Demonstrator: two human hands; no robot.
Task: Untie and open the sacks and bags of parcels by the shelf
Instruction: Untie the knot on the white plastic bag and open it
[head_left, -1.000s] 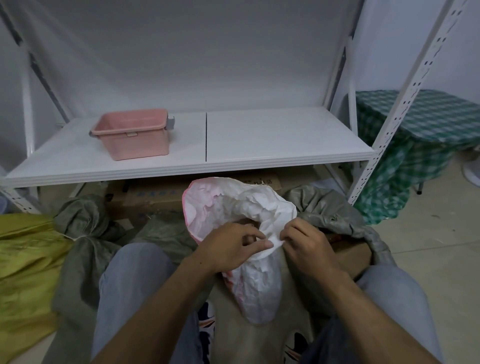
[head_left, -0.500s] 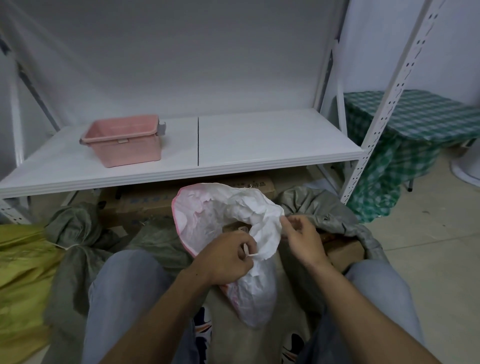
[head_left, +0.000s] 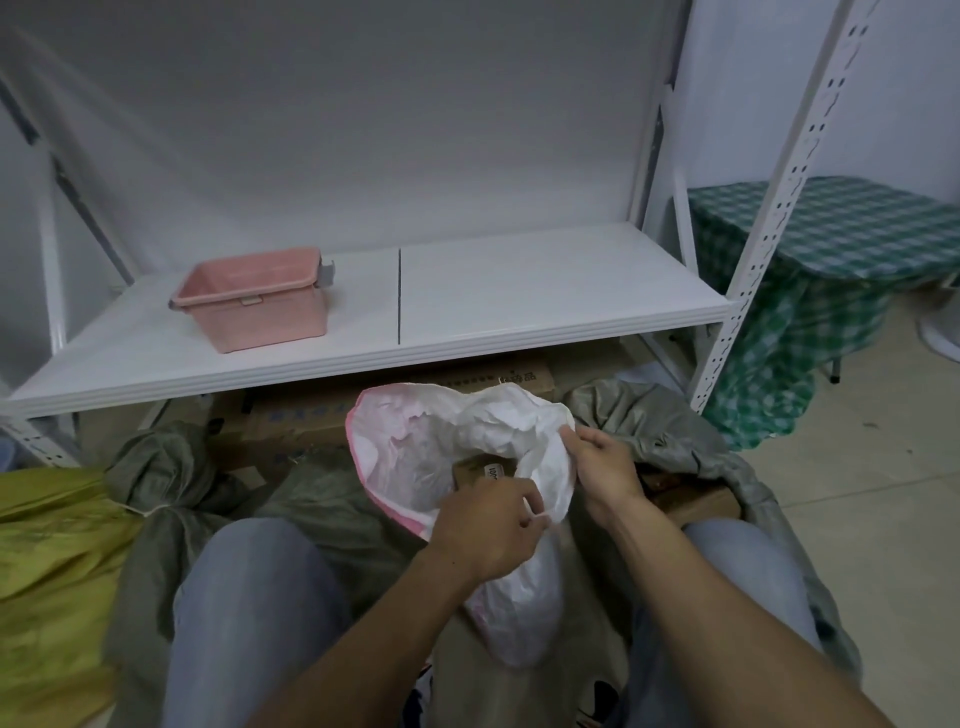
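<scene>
1. Closest to me, two knees in pale blue jeans (head_left: 249, 597) fill the bottom of the view. Both bare forearms reach forward between them.
2. My left hand (head_left: 485, 525) has a narrow grip. Its fingers are curled and pinch the near edge of the white woven bag (head_left: 415, 441) at its mouth.
3. My right hand (head_left: 605, 462) sits a little further out and higher. Its grip is also tight, with thumb and fingers pinching the right side of the same rim. The two hands are apart, with bag fabric stretched between them.
4. The white woven bag stands between the knees, just in front of the shelf (head_left: 519, 291). Its mouth gapes towards me, and pink trim runs down its left edge. Inside I can see a brown parcel (head_left: 475, 470) with a white label, too small to read.
5. Beside the bag on the right lies an open sack (head_left: 675, 431) of grey-green weave, with a brown carton (head_left: 696, 501) showing in it. On the left is a tied sack (head_left: 156, 467) of the same weave, its neck bound with pale string. A yellow sack (head_left: 47, 545) lies just beyond it at the left edge.
6. Behind the bag, printed cardboard boxes (head_left: 291, 421) sit on the floor under the shelf.
7. The white shelf board carries a pink plastic basket (head_left: 254, 296) on its left half.
8. Furthest right, past the perforated shelf post (head_left: 779, 182), a surface is draped in a green checked cloth (head_left: 831, 249).
</scene>
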